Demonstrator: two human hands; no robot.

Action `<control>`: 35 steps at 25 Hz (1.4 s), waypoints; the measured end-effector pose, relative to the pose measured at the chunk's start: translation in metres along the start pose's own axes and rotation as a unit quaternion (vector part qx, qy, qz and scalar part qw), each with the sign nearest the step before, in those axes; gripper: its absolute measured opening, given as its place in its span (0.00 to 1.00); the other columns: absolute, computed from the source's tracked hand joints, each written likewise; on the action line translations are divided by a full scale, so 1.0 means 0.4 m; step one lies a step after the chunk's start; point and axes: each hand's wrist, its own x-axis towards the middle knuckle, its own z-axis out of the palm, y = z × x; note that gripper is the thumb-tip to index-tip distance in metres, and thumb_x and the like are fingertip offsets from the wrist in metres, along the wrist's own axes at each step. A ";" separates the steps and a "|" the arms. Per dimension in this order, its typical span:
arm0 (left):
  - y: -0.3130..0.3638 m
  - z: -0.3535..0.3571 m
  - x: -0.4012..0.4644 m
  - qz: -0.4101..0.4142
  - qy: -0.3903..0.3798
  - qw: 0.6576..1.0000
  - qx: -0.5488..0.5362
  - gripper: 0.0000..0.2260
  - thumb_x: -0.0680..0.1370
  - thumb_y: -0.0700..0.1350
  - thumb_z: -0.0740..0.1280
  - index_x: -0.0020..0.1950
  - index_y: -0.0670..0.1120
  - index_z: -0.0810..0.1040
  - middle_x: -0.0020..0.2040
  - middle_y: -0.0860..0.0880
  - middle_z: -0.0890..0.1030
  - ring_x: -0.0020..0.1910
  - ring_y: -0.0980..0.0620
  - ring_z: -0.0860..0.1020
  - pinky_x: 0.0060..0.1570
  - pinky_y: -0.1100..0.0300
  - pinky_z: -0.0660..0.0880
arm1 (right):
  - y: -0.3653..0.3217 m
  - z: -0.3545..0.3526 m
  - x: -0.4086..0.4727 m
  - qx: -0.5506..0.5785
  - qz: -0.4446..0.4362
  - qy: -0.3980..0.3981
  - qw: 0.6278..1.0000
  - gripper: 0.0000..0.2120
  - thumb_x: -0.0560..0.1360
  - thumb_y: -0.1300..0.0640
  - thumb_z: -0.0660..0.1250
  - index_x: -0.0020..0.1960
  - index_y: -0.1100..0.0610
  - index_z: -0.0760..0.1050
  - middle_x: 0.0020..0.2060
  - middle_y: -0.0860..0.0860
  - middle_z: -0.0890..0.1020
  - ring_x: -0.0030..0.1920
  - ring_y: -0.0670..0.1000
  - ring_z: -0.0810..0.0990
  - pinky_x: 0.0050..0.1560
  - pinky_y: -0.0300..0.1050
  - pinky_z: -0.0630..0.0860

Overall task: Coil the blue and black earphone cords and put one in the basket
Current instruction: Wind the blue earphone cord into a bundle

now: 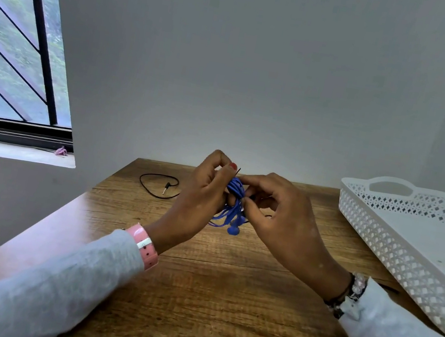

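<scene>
While both hands meet above the middle of a wooden surface point(221, 302), they hold a bundle of blue earphone cord point(234, 197) between them. The left hand point(197, 202) has its fingers curled round the upper part of the bundle, with the thumb raised at the top. The right hand point(281, 214) pinches the bundle from the other side with thumb and fingertips. The coiled blue cord runs roughly up and down, slightly tilted, and its loose loops and an earbud hang from the lower end, pointing down toward the surface without clearly touching it. A thin black tip sticks up beside the left thumb. The black earphone cord point(157, 183) lies on the surface beyond and to the left of the hands, in an open loop with its plug pointing toward the person; part of it passes behind the hands. A white perforated basket point(396, 252) sits at the right edge of the surface, well apart from the blue cord. Both wrists show light grey sleeves; the left wears a pink watch strap point(144, 243)
</scene>
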 end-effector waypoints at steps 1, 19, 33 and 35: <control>-0.001 0.002 -0.001 -0.011 0.005 1.000 -0.007 0.06 0.81 0.40 0.53 0.45 0.44 0.66 0.23 0.53 0.73 0.20 0.60 0.65 0.21 0.69 0.61 | 0.001 0.001 -0.001 -0.008 -0.004 0.009 1.000 0.15 0.72 0.65 0.68 0.57 0.54 0.79 0.40 0.45 0.78 0.43 0.44 0.79 0.46 0.34 0.78; -0.017 0.003 0.004 -0.093 0.018 0.993 -0.068 0.06 0.79 0.46 0.61 0.50 0.44 0.75 0.36 0.47 0.78 0.21 0.58 0.65 0.21 0.67 0.62 | -0.007 -0.005 0.001 0.006 0.005 0.050 0.999 0.10 0.71 0.65 0.71 0.50 0.55 0.79 0.40 0.39 0.79 0.45 0.39 0.81 0.45 0.27 0.76; -0.008 0.003 0.001 -0.107 -0.019 0.994 -0.023 0.08 0.79 0.45 0.60 0.52 0.42 0.75 0.37 0.47 0.77 0.21 0.60 0.68 0.21 0.69 0.62 | -0.004 -0.011 0.003 0.067 0.064 0.047 0.995 0.07 0.72 0.65 0.69 0.46 0.53 0.79 0.39 0.42 0.82 0.42 0.41 0.82 0.42 0.29 0.78; -0.007 0.004 0.000 -0.106 -0.013 0.994 -0.011 0.07 0.79 0.43 0.61 0.51 0.42 0.76 0.38 0.47 0.78 0.21 0.62 0.71 0.22 0.70 0.64 | -0.001 -0.016 0.005 0.116 0.094 0.048 0.988 0.07 0.72 0.65 0.69 0.46 0.54 0.80 0.40 0.45 0.84 0.42 0.43 0.84 0.43 0.32 0.79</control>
